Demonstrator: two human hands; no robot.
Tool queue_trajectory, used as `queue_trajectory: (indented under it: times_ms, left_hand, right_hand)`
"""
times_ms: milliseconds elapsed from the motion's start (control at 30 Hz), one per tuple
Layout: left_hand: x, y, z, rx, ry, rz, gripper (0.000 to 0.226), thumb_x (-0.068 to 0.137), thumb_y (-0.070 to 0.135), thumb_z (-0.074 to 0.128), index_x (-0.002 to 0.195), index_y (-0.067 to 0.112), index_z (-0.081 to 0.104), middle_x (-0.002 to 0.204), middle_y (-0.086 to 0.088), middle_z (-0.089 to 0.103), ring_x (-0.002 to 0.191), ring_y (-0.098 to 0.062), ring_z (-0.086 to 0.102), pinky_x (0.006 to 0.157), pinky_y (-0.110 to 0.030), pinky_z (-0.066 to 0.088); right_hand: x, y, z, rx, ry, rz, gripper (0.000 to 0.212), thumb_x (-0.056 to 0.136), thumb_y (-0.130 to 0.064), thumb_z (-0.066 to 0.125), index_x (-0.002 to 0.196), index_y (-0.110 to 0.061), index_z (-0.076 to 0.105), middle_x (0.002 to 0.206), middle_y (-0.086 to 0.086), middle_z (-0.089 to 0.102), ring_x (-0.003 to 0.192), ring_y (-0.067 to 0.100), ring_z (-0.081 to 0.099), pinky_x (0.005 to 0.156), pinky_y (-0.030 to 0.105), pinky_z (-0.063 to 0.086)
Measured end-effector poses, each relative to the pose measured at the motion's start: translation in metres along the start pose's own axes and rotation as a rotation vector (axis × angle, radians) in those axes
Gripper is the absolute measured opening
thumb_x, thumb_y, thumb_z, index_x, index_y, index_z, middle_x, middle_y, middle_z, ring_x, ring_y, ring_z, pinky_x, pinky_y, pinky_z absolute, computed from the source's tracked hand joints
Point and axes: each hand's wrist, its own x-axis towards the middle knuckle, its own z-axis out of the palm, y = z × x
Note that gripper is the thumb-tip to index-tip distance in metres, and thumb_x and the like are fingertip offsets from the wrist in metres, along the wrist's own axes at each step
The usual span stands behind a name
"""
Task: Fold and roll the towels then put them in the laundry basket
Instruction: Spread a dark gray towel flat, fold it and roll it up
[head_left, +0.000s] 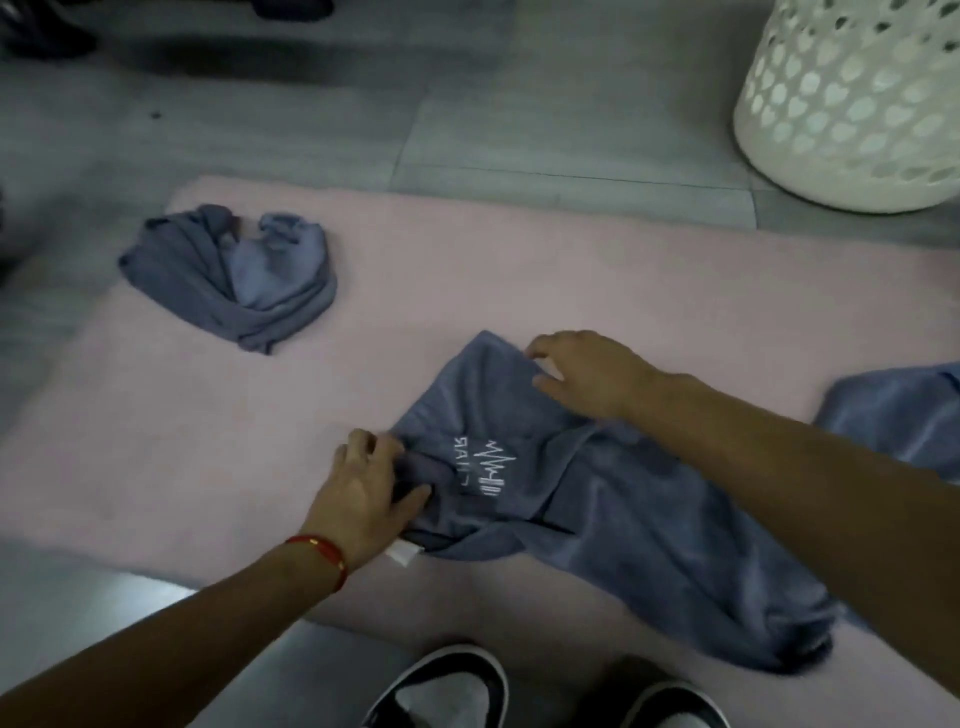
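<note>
My shoes (441, 686) stand at the near edge of the pink mat (156, 441). On the mat just beyond them lies the blue towel (613, 509); my left hand (363, 493) pinches a bunched fold at its left edge, and my right hand (587, 371) curls its fingers round its far corner. A crumpled towel (234, 280) sits at the mat's far left. The white laundry basket (852, 104) stands beyond the mat's far right corner.
</note>
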Motion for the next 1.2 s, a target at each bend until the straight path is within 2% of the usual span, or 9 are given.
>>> queue_trajectory:
  times_ms: [133,300,433,667,800,967,1067,1133,1200]
  left_hand:
    - [-0.03,-0.014,0.007,-0.206,-0.158,-0.231,0.072,0.068,0.05,0.072,0.124,0.014,0.048,0.11,-0.01,0.059,0.102,-0.032,0.059,0.08,-0.03,0.046]
    - [-0.04,-0.023,-0.015,-0.296,-0.231,-0.326,0.024,0.071,0.044,0.069,0.088,0.032,0.059,0.089,-0.001,0.068,0.084,-0.022,0.064,0.072,-0.025,0.046]
    - [-0.041,-0.05,-0.05,-0.397,-0.087,-0.366,0.023,0.08,0.03,0.08,0.085,0.024,0.058,0.07,0.011,0.062,0.062,-0.001,0.059,0.057,-0.011,0.042]
    - [-0.018,-0.107,-0.09,-0.768,0.232,-0.61,0.021,0.088,0.014,0.076,0.092,-0.004,0.066,0.06,-0.007,0.063,0.046,-0.014,0.058,0.049,-0.025,0.055]
    - [-0.012,-0.145,-0.089,-0.632,0.086,-0.718,0.024,0.087,0.02,0.077,0.082,0.002,0.063,0.05,-0.008,0.06,0.038,-0.017,0.055,0.043,-0.025,0.052]
    - [-0.012,-0.165,-0.075,-0.542,-0.077,-0.746,0.02,0.084,0.017,0.078,0.089,0.011,0.06,0.077,-0.013,0.067,0.057,-0.025,0.061,0.056,-0.036,0.059]
    - [-0.007,-0.156,-0.076,-0.137,0.069,-0.672,0.044,0.079,0.054,0.075,0.104,0.023,0.057,0.102,-0.005,0.064,0.097,-0.028,0.061,0.077,-0.036,0.051]
    - [0.0,-0.158,-0.079,0.116,0.072,-0.601,0.072,0.074,0.077,0.063,0.133,0.04,0.044,0.14,-0.009,0.042,0.131,-0.035,0.037,0.098,-0.055,0.044]
    - [0.013,-0.167,-0.082,0.069,-0.068,-0.626,0.096,0.069,0.088,0.056,0.148,0.059,0.011,0.164,0.0,-0.001,0.15,-0.04,-0.002,0.11,-0.072,0.02]
  right_hand:
    - [0.064,-0.04,0.027,-0.01,-0.033,0.155,0.054,0.099,-0.033,0.058,0.145,-0.013,0.038,0.139,0.014,0.047,0.123,0.036,0.053,0.101,0.046,0.046]
    - [0.116,-0.072,0.021,-0.187,0.116,0.284,0.031,0.097,-0.01,0.053,0.128,-0.005,0.058,0.129,0.02,0.055,0.119,0.039,0.057,0.095,0.041,0.049]
    - [0.17,-0.092,-0.029,-0.111,0.293,0.19,0.024,0.093,-0.006,0.058,0.116,-0.006,0.068,0.124,0.023,0.057,0.114,0.042,0.058,0.096,0.041,0.05]
    - [0.243,-0.153,-0.076,-0.181,0.204,-0.175,0.027,0.086,0.006,0.054,0.104,-0.005,0.072,0.11,0.021,0.07,0.104,0.036,0.064,0.087,0.034,0.048]
    - [0.262,-0.164,-0.052,-0.161,0.045,-0.099,0.031,0.089,-0.009,0.058,0.117,-0.015,0.07,0.124,0.016,0.067,0.115,0.033,0.061,0.101,0.032,0.048]
    - [0.272,-0.177,-0.011,-0.404,0.145,-0.005,0.058,0.091,-0.044,0.053,0.14,-0.013,0.05,0.14,0.019,0.052,0.128,0.039,0.047,0.106,0.049,0.038]
    - [0.29,-0.203,0.004,-0.162,0.066,-0.066,0.098,0.082,-0.077,0.052,0.158,-0.027,0.017,0.158,0.018,0.034,0.139,0.041,0.04,0.113,0.052,0.033]
    - [0.306,-0.224,0.015,0.001,-0.087,-0.091,0.121,0.066,-0.088,0.061,0.16,-0.036,0.004,0.166,0.009,0.021,0.144,0.038,0.035,0.117,0.047,0.033]
    - [0.316,-0.243,0.021,0.067,-0.142,-0.062,0.111,0.069,-0.074,0.075,0.157,-0.027,0.027,0.156,0.009,0.039,0.134,0.034,0.048,0.111,0.04,0.041]
